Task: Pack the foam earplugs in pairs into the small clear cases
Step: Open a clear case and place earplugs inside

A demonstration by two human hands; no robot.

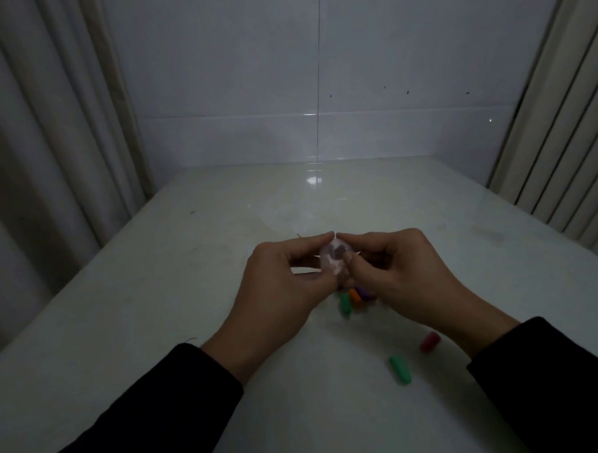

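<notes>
Both hands hold a small clear case [334,259] above the middle of the table. My left hand [279,288] pinches its left side and my right hand [399,276] pinches its right side. Something dark shows through the case, too blurred to name. Under the hands lie a green earplug [345,303], an orange earplug [355,296] and a purple earplug [365,294], partly hidden by my right hand. Nearer me lie another green earplug [400,370] and a red earplug [429,341].
The pale glossy table [191,299] runs back to a white tiled wall [284,90]. Curtains [46,117] hang along the left edge and more curtain folds [560,129] along the right. The light is dim.
</notes>
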